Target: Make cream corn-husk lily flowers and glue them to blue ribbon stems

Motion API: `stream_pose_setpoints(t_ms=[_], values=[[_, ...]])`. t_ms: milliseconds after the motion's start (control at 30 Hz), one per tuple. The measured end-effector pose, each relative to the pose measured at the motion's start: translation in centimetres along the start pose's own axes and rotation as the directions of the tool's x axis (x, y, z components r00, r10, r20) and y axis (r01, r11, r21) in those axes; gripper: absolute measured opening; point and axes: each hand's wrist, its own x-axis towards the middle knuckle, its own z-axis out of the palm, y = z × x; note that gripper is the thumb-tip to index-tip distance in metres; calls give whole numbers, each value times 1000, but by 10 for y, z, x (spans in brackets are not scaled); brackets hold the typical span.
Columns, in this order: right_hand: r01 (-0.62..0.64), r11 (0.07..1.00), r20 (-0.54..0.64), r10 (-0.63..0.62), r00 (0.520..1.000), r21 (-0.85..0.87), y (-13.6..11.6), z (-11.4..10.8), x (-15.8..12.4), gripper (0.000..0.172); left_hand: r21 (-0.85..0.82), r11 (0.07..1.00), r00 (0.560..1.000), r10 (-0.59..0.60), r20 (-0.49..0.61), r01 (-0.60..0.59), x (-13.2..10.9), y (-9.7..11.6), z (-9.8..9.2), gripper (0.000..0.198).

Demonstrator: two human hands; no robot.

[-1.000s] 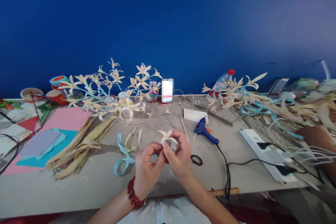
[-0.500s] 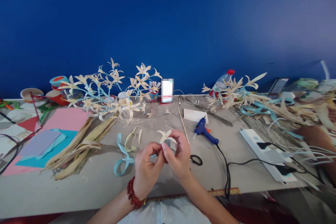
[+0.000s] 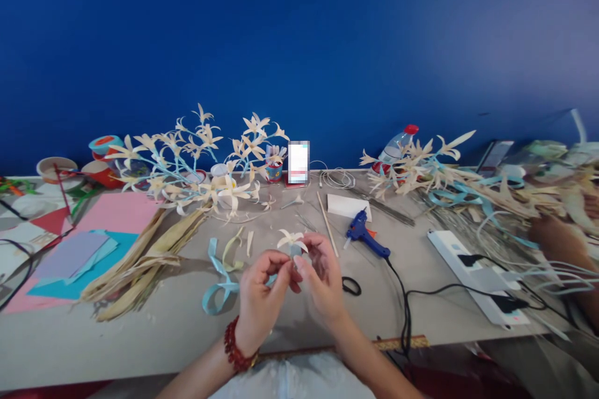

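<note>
A small cream flower (image 3: 291, 239) with pointed, curling petals stands upright between my hands, its base wrapped in pale blue. Fingers of my right hand (image 3: 322, 277) are closed around that base from the right. My left hand (image 3: 269, 287), with a red bead bracelet at the wrist, pinches low under the bloom, where the stem is hidden by the fingers. Left of my hands lie a light blue ribbon (image 3: 216, 299) and a curled pale husk strip (image 3: 231, 249). A black scissors handle (image 3: 352, 287) shows beside my right hand.
A blue glue gun (image 3: 365, 234) lies at right, its cord running toward a white power strip (image 3: 468, 274). Husk flowers on blue stems (image 3: 187, 162) stand at the back left. Dried husks (image 3: 150, 262) lie at left. Another person's arm (image 3: 561, 243) is at far right.
The flower has tipped more upright and shifted slightly left, showing its blue base. My right hand has moved slightly, and the fingertips have shifted a little on the stem.
</note>
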Motion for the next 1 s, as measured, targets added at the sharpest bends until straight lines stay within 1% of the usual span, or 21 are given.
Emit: stream_pose_setpoints(t_ms=[167, 333, 467, 567, 633, 833, 933, 1000], values=[[-138, 982, 32, 134, 990, 132, 0, 1, 1, 13, -68, 997, 1000, -25, 17, 27, -1, -3, 0, 11], [-167, 965, 41, 162, 986, 202, -1, 4, 3, 13, -96, 995, 999, -22, 37, 25, -3, -3, -1, 10], [-206, 944, 88, 189, 978, 257, -1, 3, 3, 14, -167, 985, 999, -35, 41, 41, -2, -2, -1, 11], [-252, 912, 164, 209, 964, 324, -4, 3, 2, 12, -266, 961, 995, -55, 79, 74, -1, -4, -1, 13], [-278, 886, 204, 214, 955, 370, -5, 3, 3, 12, -302, 949, 994, -60, 92, 86, 0, -6, 0, 13], [-360, 810, 235, 280, 931, 463, -3, 6, 2, 13, -350, 929, 991, -98, 92, 124, 0, -5, 1, 13], [-410, 768, 262, 319, 911, 491, -2, 7, 2, 15, -375, 916, 988, -108, 111, 143, 1, -3, 0, 13], [-432, 745, 291, 324, 900, 508, -2, 7, 3, 15, -387, 909, 986, -113, 124, 153, 2, -3, 0, 13]])
